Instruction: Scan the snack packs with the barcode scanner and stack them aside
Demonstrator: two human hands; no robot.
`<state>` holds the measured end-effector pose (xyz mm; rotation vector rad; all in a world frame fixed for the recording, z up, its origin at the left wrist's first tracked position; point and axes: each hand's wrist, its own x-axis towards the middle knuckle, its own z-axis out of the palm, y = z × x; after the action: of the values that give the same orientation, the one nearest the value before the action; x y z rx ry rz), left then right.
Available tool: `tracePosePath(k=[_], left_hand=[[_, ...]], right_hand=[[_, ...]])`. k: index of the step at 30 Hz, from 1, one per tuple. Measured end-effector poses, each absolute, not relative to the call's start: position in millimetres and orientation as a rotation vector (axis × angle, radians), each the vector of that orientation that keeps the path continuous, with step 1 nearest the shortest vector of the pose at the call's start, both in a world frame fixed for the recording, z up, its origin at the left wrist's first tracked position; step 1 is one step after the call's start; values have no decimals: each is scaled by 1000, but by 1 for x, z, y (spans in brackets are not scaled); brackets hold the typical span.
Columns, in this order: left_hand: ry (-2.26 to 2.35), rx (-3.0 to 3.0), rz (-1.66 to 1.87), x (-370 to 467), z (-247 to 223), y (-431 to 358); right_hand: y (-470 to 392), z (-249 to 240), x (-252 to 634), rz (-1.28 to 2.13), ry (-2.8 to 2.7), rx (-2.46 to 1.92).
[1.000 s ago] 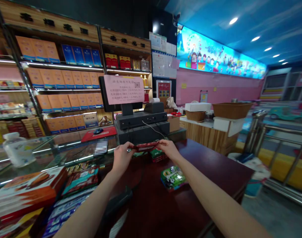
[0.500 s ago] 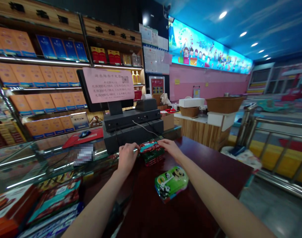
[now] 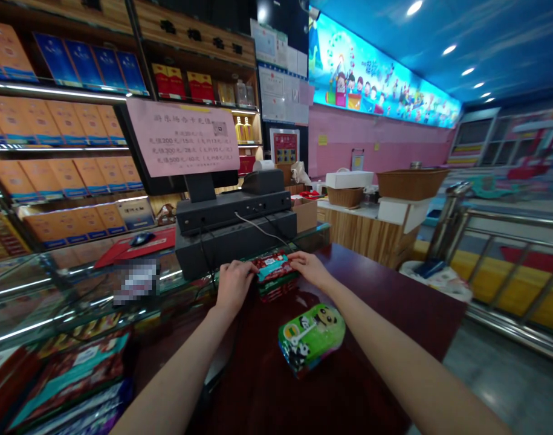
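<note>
A short stack of red, green and turquoise snack packets [image 3: 276, 275] lies on the dark red-brown counter [image 3: 371, 284], close to the black cash-register unit. My left hand [image 3: 234, 285] grips the left end of the top packet, its fingers curled together. At the opposite end, my right hand [image 3: 310, 266] pinches the packet's right edge between thumb and fingers. Nearer to me lies a bright green packet with panda pictures [image 3: 310, 338], beside my right forearm and touched by neither hand.
Behind the packets stands the black register base [image 3: 233, 226] with a monitor bearing a pink sign [image 3: 185, 139]. More packets [image 3: 77, 368] and a box lie in the lower left. A glass case [image 3: 45, 296] runs along the left; a metal railing [image 3: 512, 254] stands right.
The view has shifted a little, closer to the register. Both hands stay at the ends of the top packet, which now sits flatter on the stack. The panda packet lies where it was.
</note>
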<state>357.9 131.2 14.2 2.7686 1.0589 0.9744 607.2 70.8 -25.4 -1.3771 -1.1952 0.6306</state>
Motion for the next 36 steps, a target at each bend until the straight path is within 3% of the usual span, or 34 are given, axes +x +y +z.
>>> tracePosePath(k=[22,36], left_hand=[[964,2795,813,349,15,123],[1011,2848,740,268,27,119]], right_hand=[[74,-28,608,458,-1237,-1448],[51,-3,577,239,-1216,-1467]])
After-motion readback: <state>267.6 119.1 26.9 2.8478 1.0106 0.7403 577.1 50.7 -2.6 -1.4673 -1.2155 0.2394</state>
